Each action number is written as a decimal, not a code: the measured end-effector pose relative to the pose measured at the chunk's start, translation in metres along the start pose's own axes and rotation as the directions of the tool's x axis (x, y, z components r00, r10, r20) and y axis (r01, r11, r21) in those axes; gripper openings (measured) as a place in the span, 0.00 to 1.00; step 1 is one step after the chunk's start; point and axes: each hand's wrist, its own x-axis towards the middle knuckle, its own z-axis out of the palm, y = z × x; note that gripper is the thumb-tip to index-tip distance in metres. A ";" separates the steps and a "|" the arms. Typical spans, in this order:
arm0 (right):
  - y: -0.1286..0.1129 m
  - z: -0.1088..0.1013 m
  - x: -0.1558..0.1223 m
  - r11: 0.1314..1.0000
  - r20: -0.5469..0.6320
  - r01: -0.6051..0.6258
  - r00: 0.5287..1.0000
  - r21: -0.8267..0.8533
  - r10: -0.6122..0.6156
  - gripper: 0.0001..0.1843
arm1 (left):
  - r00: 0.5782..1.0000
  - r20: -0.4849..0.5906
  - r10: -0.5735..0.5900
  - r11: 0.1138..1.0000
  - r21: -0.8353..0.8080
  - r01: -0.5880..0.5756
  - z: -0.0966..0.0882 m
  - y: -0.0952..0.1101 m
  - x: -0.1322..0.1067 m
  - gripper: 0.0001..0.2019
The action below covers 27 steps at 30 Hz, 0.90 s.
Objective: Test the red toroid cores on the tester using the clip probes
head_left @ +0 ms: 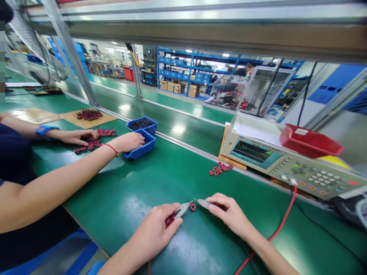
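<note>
My left hand [157, 229] is closed round a red-handled test clip [178, 214] on the green mat. My right hand [229, 212] is closed on a second metal test clip [204, 203]. Both clip tips meet at a small red wound coil [193, 207] lying on the mat between my hands. A red lead [282, 223] runs from my right hand up to the grey test meter [286, 162], whose screen shows a green trace.
A small heap of red coils [219, 168] lies ahead near the meter. A co-worker's arm [57, 179] reaches from the left to a blue bin [142, 147]; a second blue bin [142, 123] holds dark parts. A red tray [309, 140] sits on the meter. More red coils [88, 114] lie on cardboard.
</note>
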 end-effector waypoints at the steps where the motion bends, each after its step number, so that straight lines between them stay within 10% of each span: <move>1: 0.000 -0.002 0.000 1.000 -0.007 -0.001 1.000 -0.002 0.001 0.14 | 1.000 -0.001 0.000 1.000 0.006 0.000 0.000 -0.001 0.000 0.12; 9: -0.020 -0.012 -0.010 0.970 0.179 0.082 0.983 -0.230 -0.041 0.10 | 1.000 -0.019 0.004 1.000 0.030 -0.004 0.000 0.001 0.000 0.13; 20: -0.022 0.007 -0.009 0.941 0.053 0.076 0.997 -0.330 -0.062 0.10 | 1.000 -0.024 0.017 0.998 0.059 -0.015 0.001 0.000 0.001 0.13; 27: 0.004 -0.021 -0.003 0.952 -0.110 -0.029 0.994 -0.304 -0.005 0.14 | 0.994 -0.106 -0.026 0.995 0.089 0.036 -0.021 -0.024 -0.004 0.16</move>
